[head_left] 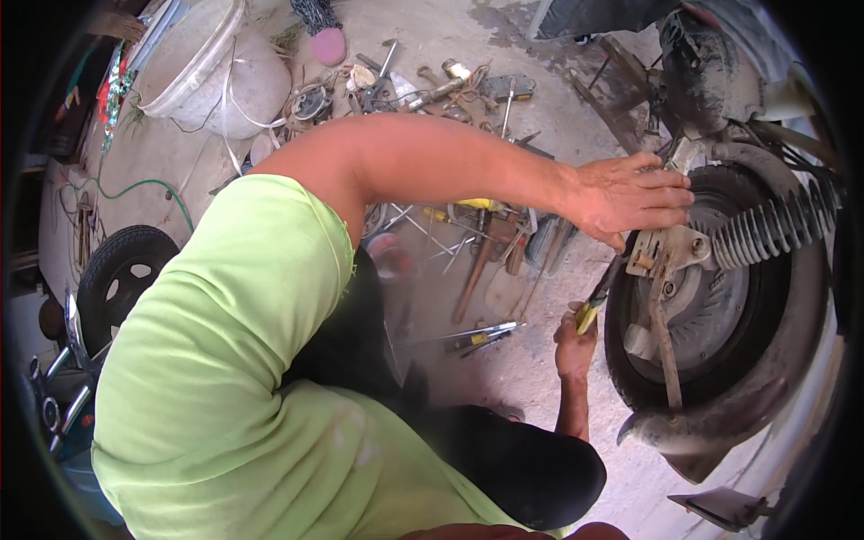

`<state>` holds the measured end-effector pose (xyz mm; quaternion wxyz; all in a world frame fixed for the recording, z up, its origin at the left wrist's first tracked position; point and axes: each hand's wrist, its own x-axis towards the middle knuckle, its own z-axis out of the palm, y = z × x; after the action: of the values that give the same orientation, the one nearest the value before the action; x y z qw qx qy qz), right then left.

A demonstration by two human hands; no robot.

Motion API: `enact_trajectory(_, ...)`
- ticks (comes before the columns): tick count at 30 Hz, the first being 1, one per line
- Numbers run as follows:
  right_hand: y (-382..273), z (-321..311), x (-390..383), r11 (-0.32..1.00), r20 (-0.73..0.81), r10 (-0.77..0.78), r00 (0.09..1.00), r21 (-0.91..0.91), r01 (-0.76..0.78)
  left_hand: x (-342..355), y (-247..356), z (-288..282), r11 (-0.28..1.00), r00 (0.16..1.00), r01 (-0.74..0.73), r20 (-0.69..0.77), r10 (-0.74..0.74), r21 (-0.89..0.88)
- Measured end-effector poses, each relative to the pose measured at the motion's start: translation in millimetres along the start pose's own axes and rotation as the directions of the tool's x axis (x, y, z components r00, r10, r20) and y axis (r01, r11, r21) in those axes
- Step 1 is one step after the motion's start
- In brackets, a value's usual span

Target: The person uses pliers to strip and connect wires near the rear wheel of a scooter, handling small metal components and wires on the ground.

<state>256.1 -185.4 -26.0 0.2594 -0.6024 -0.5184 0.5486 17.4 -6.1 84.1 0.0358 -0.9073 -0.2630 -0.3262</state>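
A dusty scooter wheel [643,360] with a black tyre stands at the right. Beside its hub are a metal bracket [670,247] and a coil-spring shock absorber [765,229]. My left hand [634,198] reaches across from above and lies on the top of the bracket, fingers stretched out; its palm side is hidden. Lower down, my right hand [573,346] is closed round the yellow-and-black handle of a hand tool [589,315], which looks like pliers. The tool's dark end points up to the bracket below my left hand; whether it grips anything there cannot be made out.
Scattered tools lie on the concrete floor, among them a hammer [472,279] and several screwdrivers [481,337]. A large whitish bucket [193,67] stands at the upper left. A spare wheel [117,270] is at the left. My bent knee [549,472] is close below my right hand.
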Motion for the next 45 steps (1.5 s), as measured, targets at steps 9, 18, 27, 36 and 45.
enact_trajectory(9,-5.3,14.5,15.6,0.972,0.068,0.184,0.981,0.138,-0.192,3.6,20.5,-3.4,0.979,0.979,0.202,-0.009,-0.202,-0.009)
enact_trajectory(18,-8.2,11.0,9.0,0.963,0.127,0.176,0.976,0.184,-0.198,-18.2,36.7,11.5,0.921,0.924,0.364,-0.067,-0.376,-0.14)
enact_trajectory(27,-4.2,13.5,18.2,0.962,0.108,0.179,0.978,0.191,-0.197,-18.8,39.7,21.2,0.838,0.903,0.404,0.017,-0.428,-0.367)
enact_trajectory(36,0.9,17.1,20.2,0.98,0.054,0.148,0.988,0.129,-0.154,-19.9,37.1,30.6,0.839,0.885,0.459,0.073,-0.459,-0.291)
enact_trajectory(45,6.0,19.8,20.5,0.986,0.035,0.116,0.993,0.119,-0.12,-15.4,39.3,26.1,0.88,0.906,0.41,-0.003,-0.422,-0.239)
